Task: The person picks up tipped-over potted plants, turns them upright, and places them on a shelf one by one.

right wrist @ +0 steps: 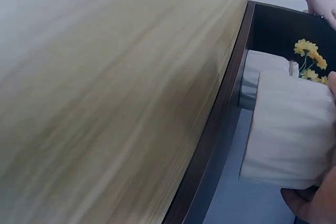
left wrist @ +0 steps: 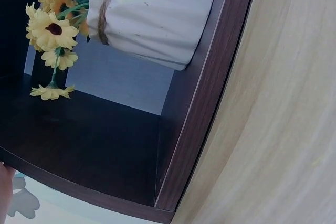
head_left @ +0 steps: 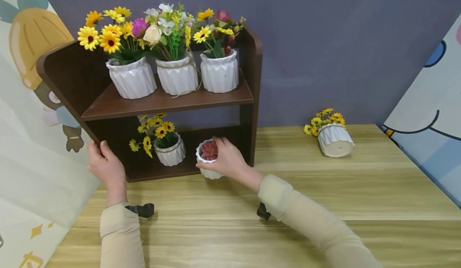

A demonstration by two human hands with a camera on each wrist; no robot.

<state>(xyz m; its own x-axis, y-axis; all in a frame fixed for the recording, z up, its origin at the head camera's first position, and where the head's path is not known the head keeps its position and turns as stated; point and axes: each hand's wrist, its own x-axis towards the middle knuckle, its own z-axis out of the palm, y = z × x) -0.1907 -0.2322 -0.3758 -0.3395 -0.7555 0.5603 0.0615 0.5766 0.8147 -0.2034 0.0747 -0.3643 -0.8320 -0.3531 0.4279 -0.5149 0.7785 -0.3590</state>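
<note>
My right hand (head_left: 230, 160) grips a small white ribbed pot (head_left: 210, 174) by its rim, with a dark red succulent (head_left: 209, 151) inside. That pot is at the front edge of the lower shelf, and in the right wrist view the white pot (right wrist: 291, 129) hangs over the shelf's edge. My left hand (head_left: 107, 167) holds the left side panel of a dark brown two-tier shelf (head_left: 257, 100). On its lower level, left of the succulent, stands a white pot of yellow daisies (head_left: 171, 152). In the left wrist view only a sliver of my left hand shows.
Three white pots of artificial flowers line the upper level, including a left pot (head_left: 132, 80) and right pot (head_left: 220, 74). Another daisy pot (head_left: 335, 140) lies on its side at the back right of the wooden table (head_left: 201, 236). A grey wall (head_left: 331, 48) stands behind.
</note>
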